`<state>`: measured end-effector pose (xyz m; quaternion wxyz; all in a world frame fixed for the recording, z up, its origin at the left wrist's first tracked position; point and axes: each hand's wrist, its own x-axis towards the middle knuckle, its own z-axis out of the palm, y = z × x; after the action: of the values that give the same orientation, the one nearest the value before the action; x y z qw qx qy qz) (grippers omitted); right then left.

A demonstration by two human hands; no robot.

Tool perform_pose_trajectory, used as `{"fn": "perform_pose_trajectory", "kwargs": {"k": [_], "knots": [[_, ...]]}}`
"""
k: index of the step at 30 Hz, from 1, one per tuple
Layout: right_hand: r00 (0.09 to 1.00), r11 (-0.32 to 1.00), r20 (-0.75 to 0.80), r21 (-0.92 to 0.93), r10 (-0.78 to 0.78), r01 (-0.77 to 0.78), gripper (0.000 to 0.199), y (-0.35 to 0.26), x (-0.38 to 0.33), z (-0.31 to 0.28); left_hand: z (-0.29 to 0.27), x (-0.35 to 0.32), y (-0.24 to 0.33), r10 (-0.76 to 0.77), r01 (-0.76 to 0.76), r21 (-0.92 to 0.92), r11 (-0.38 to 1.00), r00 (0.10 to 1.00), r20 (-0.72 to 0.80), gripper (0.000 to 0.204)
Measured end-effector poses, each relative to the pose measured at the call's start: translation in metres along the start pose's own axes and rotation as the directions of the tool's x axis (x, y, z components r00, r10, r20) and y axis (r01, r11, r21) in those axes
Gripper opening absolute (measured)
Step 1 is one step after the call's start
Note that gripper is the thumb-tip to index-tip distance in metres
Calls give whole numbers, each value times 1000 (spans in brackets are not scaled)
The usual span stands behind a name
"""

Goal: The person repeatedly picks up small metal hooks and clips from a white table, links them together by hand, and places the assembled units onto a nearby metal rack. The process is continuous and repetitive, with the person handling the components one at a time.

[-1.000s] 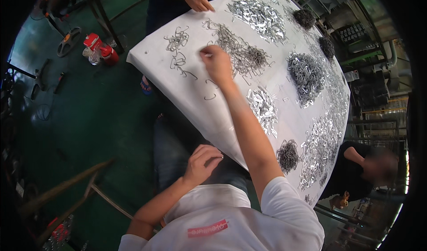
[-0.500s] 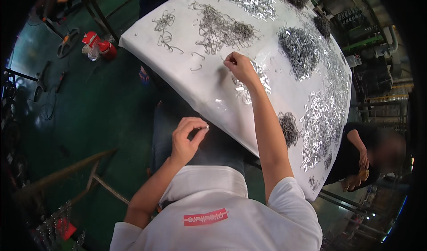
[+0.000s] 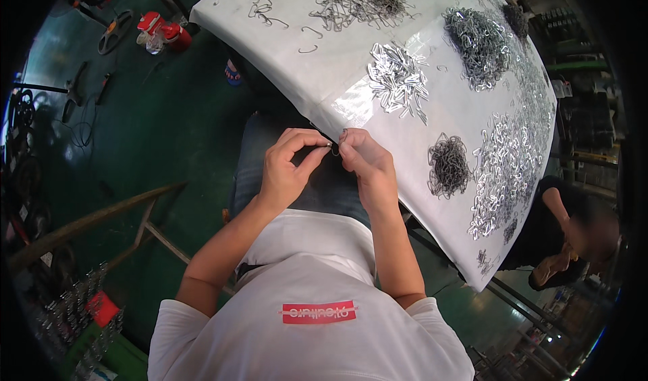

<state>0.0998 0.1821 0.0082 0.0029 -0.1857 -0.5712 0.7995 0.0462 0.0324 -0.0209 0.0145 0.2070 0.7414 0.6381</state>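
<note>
Looks like the fitting step: both the left hand point(image 3: 287, 168) and right hand point(image 3: 364, 161) are pinching a small wire hook point(image 3: 335, 150) between fingertips, just off the near edge of the white surface point(image 3: 351, 104). Next move probably needs a fine twist, lining the hook up without dropping it.

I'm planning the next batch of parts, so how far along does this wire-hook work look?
Done: I cannot tell finished pieces from stock; sorted heaps cover the white table, such as a shiny clip pile and a dark wire tangle. In hand: the left hand and right hand pinch one small wire hook between them at the table's near edge. Left: judging by those large heaps, probably a lot.
</note>
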Motion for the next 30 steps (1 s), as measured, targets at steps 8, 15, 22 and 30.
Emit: {"fn": "perform_pose_trajectory", "kwargs": {"k": [8, 15, 22, 30], "knots": [[993, 994, -92, 67, -77, 84, 4, 13, 2, 2, 6, 1, 3, -29, 28, 55, 998, 1000, 7, 12], [812, 803, -143, -318, -565, 503, 5, 32, -1, 5, 7, 15, -6, 45, -45, 59, 997, 999, 7, 16], [791, 730, -64, -438, -608, 525, 5, 33, -8, -1, 54, 124, -53, 344, -375, 298, 878, 927, 152, 14], [840, 798, -86, -377, -536, 470, 5, 35, -8, -3, 82, 185, -72, 246, -529, 446, 722, 799, 549, 6]]}}
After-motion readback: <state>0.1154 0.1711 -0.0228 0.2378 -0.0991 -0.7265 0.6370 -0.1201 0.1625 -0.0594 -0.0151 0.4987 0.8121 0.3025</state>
